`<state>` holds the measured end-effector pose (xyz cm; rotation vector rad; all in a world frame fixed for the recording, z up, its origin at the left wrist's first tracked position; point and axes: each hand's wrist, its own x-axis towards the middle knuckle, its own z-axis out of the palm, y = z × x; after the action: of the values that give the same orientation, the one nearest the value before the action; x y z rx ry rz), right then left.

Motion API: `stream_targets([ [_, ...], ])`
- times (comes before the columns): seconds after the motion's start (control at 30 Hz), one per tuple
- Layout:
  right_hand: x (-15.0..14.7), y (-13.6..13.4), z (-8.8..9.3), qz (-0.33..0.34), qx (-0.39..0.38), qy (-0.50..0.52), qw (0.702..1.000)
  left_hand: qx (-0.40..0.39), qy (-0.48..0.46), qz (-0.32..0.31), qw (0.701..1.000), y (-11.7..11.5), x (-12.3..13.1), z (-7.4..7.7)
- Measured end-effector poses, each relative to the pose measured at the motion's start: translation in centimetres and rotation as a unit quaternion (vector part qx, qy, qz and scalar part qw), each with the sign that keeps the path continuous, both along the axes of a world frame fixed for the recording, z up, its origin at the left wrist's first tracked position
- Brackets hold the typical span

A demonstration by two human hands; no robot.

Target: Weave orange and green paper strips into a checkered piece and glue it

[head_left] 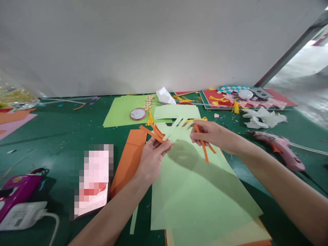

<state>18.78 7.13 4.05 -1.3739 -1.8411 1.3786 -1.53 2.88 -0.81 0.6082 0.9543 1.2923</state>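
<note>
Between my hands, light green paper strips (178, 127) and orange paper strips (150, 131) cross each other in a loose weave. My left hand (153, 153) is closed, its thumb and fingers pinching the woven strips at their left end. On the other side my right hand (205, 132) is closed with more orange strips (204, 145) hanging from its fingers; it also touches the tips of the green strips. Beneath both hands lies a pale green paper sheet (197, 194) on top of other sheets. An orange paper piece (132, 157) sits beside my left wrist.
A phone (93, 181) lies left of my left arm, near a purple device (20, 188) and white charger (23, 217). At right rests a pink glue gun (280, 148) by crumpled tissue (265, 118). Green paper (118, 109) with a round tin (138, 114) is at the back.
</note>
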Motion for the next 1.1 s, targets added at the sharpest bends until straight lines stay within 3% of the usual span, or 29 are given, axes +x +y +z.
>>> stream_targets([
  [0.27, 0.3, 0.1, -0.2, -0.025, -0.018, 0.011, 0.999, 0.006, 0.017, -0.011, 1.0, -0.1, 0.0, -0.2],
  [0.47, 0.1, 0.0, 0.1, 0.017, -0.03, 0.041, 0.999, -0.011, 0.01, -0.007, 1.0, -0.2, 0.0, 0.0],
  [0.8, 0.4, 0.0, 0.8, 0.0, -0.028, 0.083, 0.996, -0.01, 0.016, -0.021, 1.0, -0.2, 0.0, -0.1],
  [1.0, 0.9, 0.3, 1.1, -0.001, -0.055, 0.037, 0.998, -0.016, 0.011, -0.017, 1.0, -0.2, 0.0, -0.2],
  [1.1, 1.2, 0.4, 0.9, -0.004, -0.032, 0.036, 0.999, 0.004, 0.004, -0.021, 1.0, -0.3, 0.0, -0.1],
])
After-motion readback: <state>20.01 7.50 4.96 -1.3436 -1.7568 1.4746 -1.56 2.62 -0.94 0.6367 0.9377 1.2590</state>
